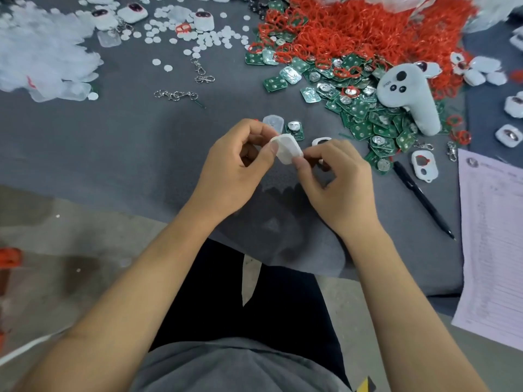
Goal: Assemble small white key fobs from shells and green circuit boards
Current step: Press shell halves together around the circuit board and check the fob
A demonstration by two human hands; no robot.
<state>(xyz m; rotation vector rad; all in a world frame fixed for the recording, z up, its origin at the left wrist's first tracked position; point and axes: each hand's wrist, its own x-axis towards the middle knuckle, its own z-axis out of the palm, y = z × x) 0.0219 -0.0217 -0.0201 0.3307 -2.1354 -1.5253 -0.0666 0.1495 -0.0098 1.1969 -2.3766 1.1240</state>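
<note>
We pinch white shell [286, 149] btwn left hand [240, 168] & right hand [336, 182]; light, stiff, slick plastic; hold by edges.

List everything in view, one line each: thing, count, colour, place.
shell: one, white, pinched between both hands
circuit boards: many, green, heaped right of centre
rubber rings: many, red, piled top right
discs: many, white, scattered top centre
keyring clips: several, silver, left of centre
pen: one, black, right
paper sheet: one, white, right edge
plush toy: one, white, on the boards
left hand: holds shell
right hand: holds shell
</note>
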